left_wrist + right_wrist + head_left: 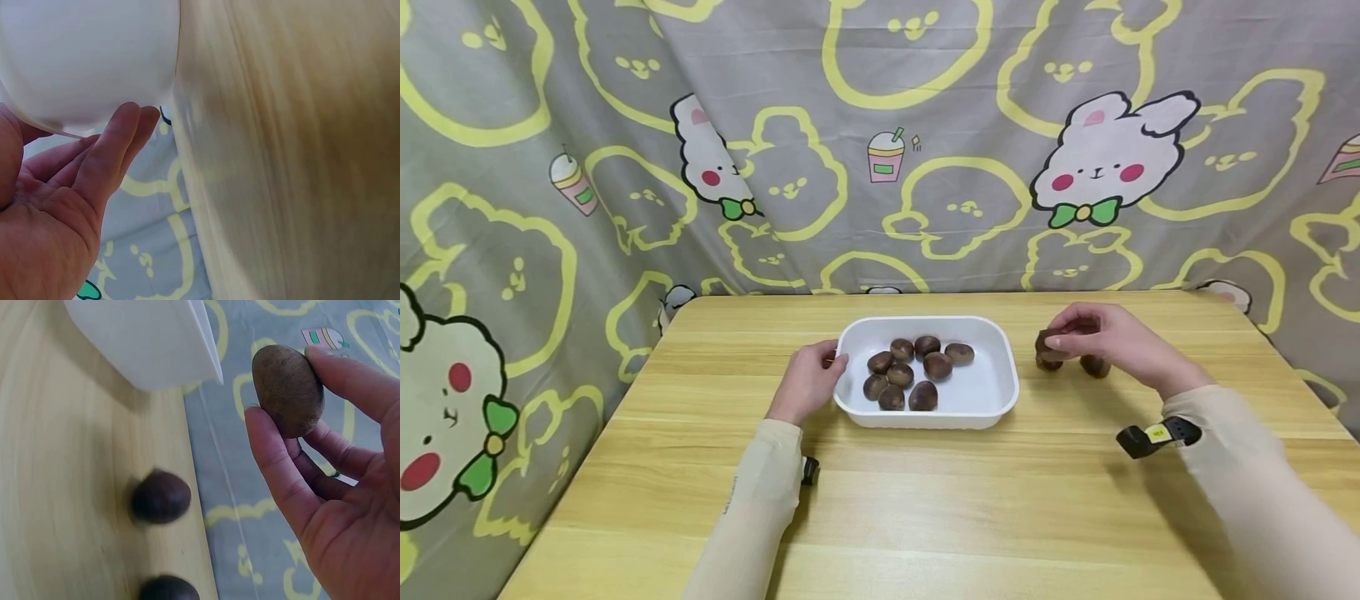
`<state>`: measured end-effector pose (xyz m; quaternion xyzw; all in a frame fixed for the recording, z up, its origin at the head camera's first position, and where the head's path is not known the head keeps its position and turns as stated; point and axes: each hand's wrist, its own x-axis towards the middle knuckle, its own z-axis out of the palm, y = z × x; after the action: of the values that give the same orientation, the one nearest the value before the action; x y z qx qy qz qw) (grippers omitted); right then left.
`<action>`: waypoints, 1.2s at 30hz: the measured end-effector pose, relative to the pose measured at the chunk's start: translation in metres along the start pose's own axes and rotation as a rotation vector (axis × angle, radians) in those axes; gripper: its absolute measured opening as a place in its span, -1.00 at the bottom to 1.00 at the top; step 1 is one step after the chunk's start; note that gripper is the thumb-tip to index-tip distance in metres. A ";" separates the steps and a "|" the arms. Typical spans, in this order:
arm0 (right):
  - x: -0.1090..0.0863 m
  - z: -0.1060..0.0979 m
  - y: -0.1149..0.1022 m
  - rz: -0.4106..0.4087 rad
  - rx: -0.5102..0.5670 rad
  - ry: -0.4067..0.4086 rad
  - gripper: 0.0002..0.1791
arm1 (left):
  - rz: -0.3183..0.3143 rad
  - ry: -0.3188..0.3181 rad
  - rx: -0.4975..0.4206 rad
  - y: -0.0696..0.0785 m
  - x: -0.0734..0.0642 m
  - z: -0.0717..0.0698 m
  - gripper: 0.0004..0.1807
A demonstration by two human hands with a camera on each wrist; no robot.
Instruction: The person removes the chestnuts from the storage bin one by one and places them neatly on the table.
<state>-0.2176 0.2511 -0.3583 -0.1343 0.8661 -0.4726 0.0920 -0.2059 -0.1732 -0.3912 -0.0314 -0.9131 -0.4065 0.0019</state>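
Note:
A white plastic tray (981,396) holds several brown chestnuts (937,366), mostly gathered in its left and middle parts. At the tray's left end, my left hand (808,379) holds the rim; the left wrist view shows its fingers against the outer wall (94,62), with the thumb partly hidden. My right hand (1101,337), to the right of the tray, pinches one chestnut (287,390) between thumb and fingertips, raised above the table. Below that hand, two more chestnuts lie on the wood, a nearer one (161,497) and another (169,589) cut off by the view's edge.
The light wooden table (925,500) extends on all sides of the tray. Behind it and on the left hangs a grey curtain (865,217) with yellow outlines and rabbit figures. A black strap device (1157,436) sits on the right wrist.

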 end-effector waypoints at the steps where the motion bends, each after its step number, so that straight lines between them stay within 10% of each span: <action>1: -0.002 -0.003 0.002 -0.002 -0.005 0.008 -0.60 | -0.003 -0.001 -0.003 0.000 0.000 0.000 -0.65; 25: -0.051 -0.077 0.071 0.048 -0.033 0.144 -0.70 | -0.005 -0.018 0.005 -0.001 0.001 0.000 -0.64; 36: -0.072 -0.099 0.102 0.197 -0.090 0.159 -0.62 | -0.005 -0.015 0.005 -0.001 0.002 0.000 -0.64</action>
<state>-0.1925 0.4059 -0.3893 -0.0145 0.9000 -0.4311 0.0630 -0.2077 -0.1733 -0.3920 -0.0322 -0.9141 -0.4042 -0.0059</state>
